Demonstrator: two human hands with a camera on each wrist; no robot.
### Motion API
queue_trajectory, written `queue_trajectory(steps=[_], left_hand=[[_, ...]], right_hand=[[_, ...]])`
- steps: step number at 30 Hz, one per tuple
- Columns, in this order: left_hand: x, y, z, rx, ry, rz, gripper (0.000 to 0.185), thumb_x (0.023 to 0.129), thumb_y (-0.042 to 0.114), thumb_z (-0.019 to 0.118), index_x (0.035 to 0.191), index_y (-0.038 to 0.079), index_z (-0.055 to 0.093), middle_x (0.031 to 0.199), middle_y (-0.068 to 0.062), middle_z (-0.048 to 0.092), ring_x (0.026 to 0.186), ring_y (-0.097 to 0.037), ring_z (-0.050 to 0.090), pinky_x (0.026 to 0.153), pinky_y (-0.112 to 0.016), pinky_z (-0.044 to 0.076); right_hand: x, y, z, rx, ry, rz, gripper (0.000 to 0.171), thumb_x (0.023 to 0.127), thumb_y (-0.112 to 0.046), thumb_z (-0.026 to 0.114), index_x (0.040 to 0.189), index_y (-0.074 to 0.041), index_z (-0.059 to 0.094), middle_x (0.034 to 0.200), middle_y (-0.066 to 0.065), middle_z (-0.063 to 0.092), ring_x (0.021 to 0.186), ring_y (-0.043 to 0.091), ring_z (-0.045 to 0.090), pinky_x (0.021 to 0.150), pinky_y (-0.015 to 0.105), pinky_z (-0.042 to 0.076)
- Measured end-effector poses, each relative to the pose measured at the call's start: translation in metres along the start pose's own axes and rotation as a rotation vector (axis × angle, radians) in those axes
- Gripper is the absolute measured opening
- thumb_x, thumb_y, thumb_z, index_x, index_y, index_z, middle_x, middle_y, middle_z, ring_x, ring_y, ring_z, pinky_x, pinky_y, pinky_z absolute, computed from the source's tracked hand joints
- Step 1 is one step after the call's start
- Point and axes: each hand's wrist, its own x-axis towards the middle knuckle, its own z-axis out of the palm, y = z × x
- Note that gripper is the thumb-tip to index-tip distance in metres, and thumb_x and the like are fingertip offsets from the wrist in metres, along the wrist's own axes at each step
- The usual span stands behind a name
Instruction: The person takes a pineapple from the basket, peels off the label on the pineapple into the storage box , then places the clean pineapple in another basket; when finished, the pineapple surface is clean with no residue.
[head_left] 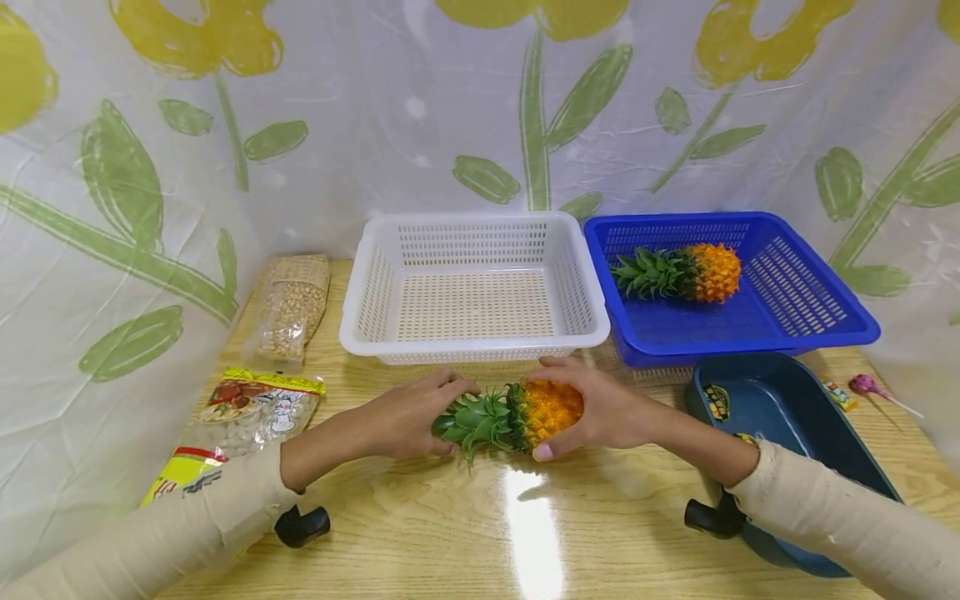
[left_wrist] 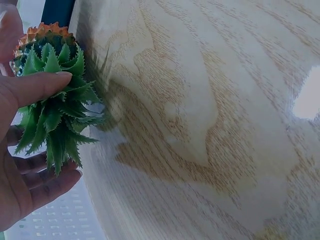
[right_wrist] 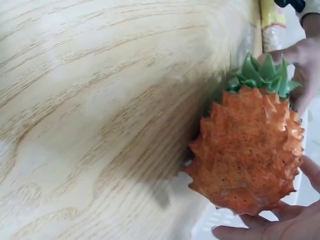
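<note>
Both hands clamp the orange plastic pineapple (head_left: 525,414) lying sideways on the glossy wooden table (head_left: 465,533), just in front of the white perforated basket (head_left: 474,287): left hand (head_left: 408,417) curled round the green crown, right hand (head_left: 607,410) cupping the body. I'd lift it level, sharing the load between both ends so the spiky leaves don't bend. No legible writing: print on the snack bags (head_left: 247,412) and on the sticker of the dark blue tub (head_left: 780,417) is too small.

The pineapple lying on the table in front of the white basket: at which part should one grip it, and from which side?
Probably at both ends. The pineapple lies on its side, crown to the left. The left hand holds the leafy crown from the left; the right hand cups the orange body from the right. The spiky, rounded body likely suits a wide cupping grip.
</note>
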Motion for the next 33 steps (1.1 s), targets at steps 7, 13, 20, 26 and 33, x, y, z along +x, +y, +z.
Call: queue_trajectory(steps=[7,13,20,26,33], left_hand=[[0.0,0.0,0.001,-0.002,0.0,0.003,0.077,0.083,0.03,0.083,0.149,0.019,0.044,0.141,-0.008,0.047,0.108,-0.025,0.062,0.085,-0.04,0.056],[0.0,-0.001,0.002,0.009,0.003,0.01,0.076,0.084,0.03,0.083,0.148,0.019,0.044,0.14,-0.008,0.047,0.109,-0.026,0.062,0.085,-0.04,0.056],[0.0,-0.001,0.002,0.006,-0.003,0.006,0.075,0.085,0.031,0.082,0.148,0.019,0.044,0.142,-0.008,0.047,0.111,-0.026,0.062,0.087,-0.042,0.056],[0.0,-0.001,0.001,0.01,-0.007,0.009,0.075,0.085,0.031,0.082,0.148,0.018,0.044,0.142,-0.008,0.047,0.114,-0.026,0.061,0.089,-0.043,0.056],[0.001,-0.002,-0.001,0.002,-0.025,-0.002,0.074,0.086,0.03,0.081,0.149,0.018,0.043,0.144,-0.009,0.047,0.114,-0.026,0.061,0.089,-0.044,0.056]], right_hand=[[0.007,0.005,0.006,-0.008,-0.037,-0.033,0.095,0.069,-0.042,0.092,0.15,-0.022,0.048,0.161,0.028,0.019,0.142,0.055,0.027,0.107,0.072,0.033],[0.011,0.005,0.012,-0.062,-0.016,-0.023,0.097,0.066,-0.045,0.093,0.149,-0.021,0.049,0.16,0.026,0.024,0.139,0.049,0.034,0.103,0.065,0.041],[0.013,0.006,0.014,-0.181,-0.009,-0.103,0.098,0.064,-0.028,0.095,0.149,-0.021,0.048,0.148,0.011,0.045,0.119,0.027,0.051,0.092,0.047,0.05],[0.014,0.007,0.013,-0.235,-0.009,-0.1,0.098,0.065,-0.027,0.095,0.15,-0.023,0.046,0.148,0.007,0.047,0.118,0.026,0.053,0.091,0.046,0.051],[0.015,0.006,0.014,-0.327,0.017,-0.143,0.096,0.065,-0.031,0.094,0.149,-0.023,0.048,0.143,0.008,0.051,0.118,0.026,0.054,0.089,0.046,0.052]])
